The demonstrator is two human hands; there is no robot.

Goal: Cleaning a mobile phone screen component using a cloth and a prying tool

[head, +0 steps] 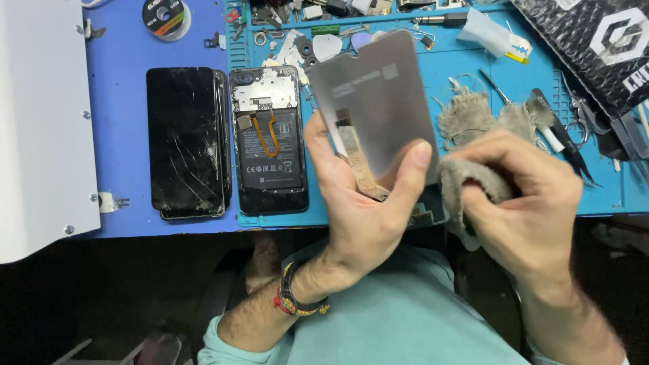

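Note:
My left hand [362,203] grips a grey phone display panel [378,101] by its lower end, with the metal back facing me and a flex cable near my fingers. My right hand [524,196] is closed on a frayed grey cloth [473,128], pressed against the panel's right edge. An opened phone body [269,142] with its battery and an orange flex cable showing lies on the blue mat just left of my left hand. A cracked black screen [186,142] rests beside it, further left.
A white device [40,122] fills the left side. Tweezers and black tools [574,142] lie at the right, next to a black padded bag [595,47]. Small parts, picks and screws fill the mat's top tray [324,20]. A tape roll [166,17] sits top left.

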